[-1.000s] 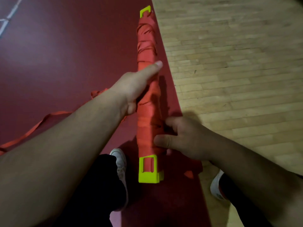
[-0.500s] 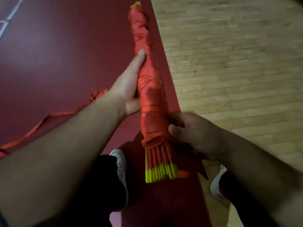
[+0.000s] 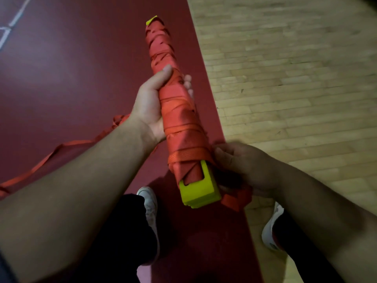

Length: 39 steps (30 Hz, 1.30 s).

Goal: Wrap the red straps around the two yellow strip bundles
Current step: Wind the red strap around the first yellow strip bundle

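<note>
Both hands are on one long bundle held up over the floor. The left hand [image 3: 152,105] grips its middle, with the thumb lying up along the near side and the fingertips curling round the far side. The right hand [image 3: 240,166], somewhat blurred, has its fingers curled and pinches the red strap [image 3: 183,127] at the last band by the near end.

Below lies a dark red floor [image 3: 61,58] meeting a pale wooden floor [image 3: 295,78] on the right. The yellow strip bundle [image 3: 199,190] slants from near the right hand away toward the top of the view. The strap covers almost all of it, leaving only its blocky near end and a small far tip bare. A loose strap tail [image 3: 61,145] trails off across the red floor to the left. Two white shoes [image 3: 149,199] show beneath the arms.
</note>
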{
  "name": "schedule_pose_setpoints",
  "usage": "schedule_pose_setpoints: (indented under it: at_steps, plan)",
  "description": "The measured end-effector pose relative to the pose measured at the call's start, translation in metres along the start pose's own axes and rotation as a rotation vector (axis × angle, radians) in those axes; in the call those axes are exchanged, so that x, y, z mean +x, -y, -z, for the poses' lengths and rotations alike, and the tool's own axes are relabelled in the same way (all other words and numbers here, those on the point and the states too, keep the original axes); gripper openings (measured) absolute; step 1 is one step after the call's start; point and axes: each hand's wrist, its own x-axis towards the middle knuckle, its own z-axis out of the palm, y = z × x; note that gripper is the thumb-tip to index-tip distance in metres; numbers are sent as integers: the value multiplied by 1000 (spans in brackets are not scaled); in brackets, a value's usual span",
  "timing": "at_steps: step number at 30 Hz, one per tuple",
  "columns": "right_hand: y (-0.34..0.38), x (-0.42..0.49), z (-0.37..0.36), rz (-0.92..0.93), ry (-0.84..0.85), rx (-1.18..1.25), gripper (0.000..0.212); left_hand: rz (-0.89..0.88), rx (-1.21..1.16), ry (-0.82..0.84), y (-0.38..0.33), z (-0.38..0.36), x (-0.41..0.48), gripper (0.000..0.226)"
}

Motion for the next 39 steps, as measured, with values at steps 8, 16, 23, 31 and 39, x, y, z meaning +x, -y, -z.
schedule_pose_setpoints:
  at_steps: [8,16,23,31,39]
  plan:
    - [-5,-2,-10,88,101,379,59,-3,-36,146,15,-2,-2,83]
    - [18,-10,4,127,137,337,64,-20,197,24,3,-3,3,72]
    - [-7,5,1,17,-71,-90,79,139,432,-342,19,6,3,48]
    - [-7,-8,-12,-65,39,231,111,5,-30,-20,10,3,-1,38]
    - [-1,-8,-18,-12,89,163,44,57,298,-189,11,7,7,66]
